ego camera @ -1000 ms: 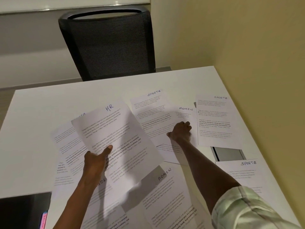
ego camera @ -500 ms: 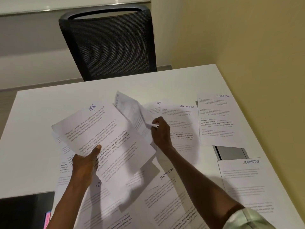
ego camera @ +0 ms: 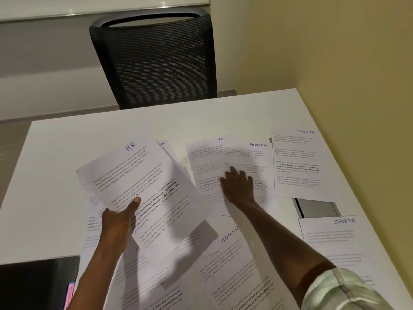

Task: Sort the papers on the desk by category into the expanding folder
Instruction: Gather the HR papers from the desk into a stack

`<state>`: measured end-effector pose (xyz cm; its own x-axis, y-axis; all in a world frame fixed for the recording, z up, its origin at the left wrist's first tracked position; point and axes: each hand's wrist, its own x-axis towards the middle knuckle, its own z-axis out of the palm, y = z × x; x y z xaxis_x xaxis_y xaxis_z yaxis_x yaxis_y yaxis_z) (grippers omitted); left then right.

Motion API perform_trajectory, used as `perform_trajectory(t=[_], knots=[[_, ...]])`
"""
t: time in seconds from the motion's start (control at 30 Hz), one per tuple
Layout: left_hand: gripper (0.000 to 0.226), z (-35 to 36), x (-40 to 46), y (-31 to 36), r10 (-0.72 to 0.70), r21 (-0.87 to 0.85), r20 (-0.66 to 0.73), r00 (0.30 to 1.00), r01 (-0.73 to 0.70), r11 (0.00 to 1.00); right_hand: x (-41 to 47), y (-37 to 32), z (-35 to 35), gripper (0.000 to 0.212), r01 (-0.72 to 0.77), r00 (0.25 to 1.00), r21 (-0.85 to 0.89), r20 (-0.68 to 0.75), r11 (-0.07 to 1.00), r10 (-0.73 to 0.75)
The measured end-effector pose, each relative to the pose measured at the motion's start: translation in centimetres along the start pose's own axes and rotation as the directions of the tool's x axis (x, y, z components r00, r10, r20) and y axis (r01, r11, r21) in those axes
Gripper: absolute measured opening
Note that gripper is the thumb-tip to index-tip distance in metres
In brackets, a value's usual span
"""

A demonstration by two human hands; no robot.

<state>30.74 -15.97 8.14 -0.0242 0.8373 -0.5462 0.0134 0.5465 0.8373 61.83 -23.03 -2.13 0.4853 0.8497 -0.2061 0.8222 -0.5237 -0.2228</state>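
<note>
Gripping HR sheet (ego camera: 143, 189), left hand (ego camera: 118, 222); right hand (ego camera: 238, 186) flat on papers (ego camera: 234, 162).

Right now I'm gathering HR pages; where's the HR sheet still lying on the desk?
In the head view, that HR sheet lies flat past the right hand, partly under the ADMIN sheet on its right.

"HR" handwritten atop the held sheet (ego camera: 143, 189), gripped by the left hand (ego camera: 118, 222); right of it, "HR" on a flat sheet (ego camera: 203, 162), "ADMIN" on the next (ego camera: 245, 157), "SPORTS" on two far-right sheets (ego camera: 297, 162), (ego camera: 330, 233); "ADMIN" below it (ego camera: 232, 260)
</note>
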Motion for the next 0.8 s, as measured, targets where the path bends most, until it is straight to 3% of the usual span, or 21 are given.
perform_trajectory(t=[0.13, 0.17, 0.23, 0.27, 0.33, 0.43, 0.6, 0.8], knots=[[0.055, 0.3, 1.3, -0.3, -0.047, 0.077, 0.012, 0.999, 0.046, 0.996, 0.6, 2.6, -1.9, 0.036, -0.056, 0.995, -0.174, -0.092, 0.983, 0.040], [0.055, 0.4, 1.6, -0.6, -0.060, 0.097, 0.032, 0.998, 0.056, 0.994, 1.2, 2.7, -2.4, 0.034, -0.075, 0.993, -0.137, -0.104, 0.988, 0.061], [0.082, 0.9, 2.2, -0.9, -0.079, 0.092, 0.050, 0.996, 0.074, 0.993, 2.9, 2.5, -3.2, 0.025, -0.075, 0.990, 0.029, -0.120, 0.997, 0.078], [0.084, 1.3, 2.4, -0.9, -0.084, 0.079, 0.040, 0.996, 0.081, 0.994, 3.9, 2.3, -3.5, 0.022, -0.045, 0.991, 0.086, -0.124, 0.995, 0.056], [0.052, 2.3, 2.4, -0.6, -0.071, 0.111, 0.038, 0.997, 0.066, 0.992, 6.2, 1.4, -4.2, 0.039, 0.025, 0.997, 0.134, -0.079, 0.991, -0.015], [0.061, 3.2, 3.0, -0.5, -0.034, 0.202, 0.054, 0.998, 0.022, 0.979, 10.1, -0.4, -5.5, 0.062, 0.081, 0.997, 0.110, 0.007, 0.991, -0.082], [0.062, 3.6, 4.9, -0.8, -0.021, 0.290, 0.037, 0.999, 0.010, 0.957, 14.8, -2.3, -5.5, 0.087, 0.111, 0.987, -0.110, 0.130, 0.988, -0.097], [0.063, 3.7, 6.1, -1.3, -0.024, 0.330, 0.029, 0.999, 0.013, 0.944, 16.5, -2.9, -4.3, 0.090, 0.167, 0.971, -0.280, 0.213, 0.945, -0.108]])
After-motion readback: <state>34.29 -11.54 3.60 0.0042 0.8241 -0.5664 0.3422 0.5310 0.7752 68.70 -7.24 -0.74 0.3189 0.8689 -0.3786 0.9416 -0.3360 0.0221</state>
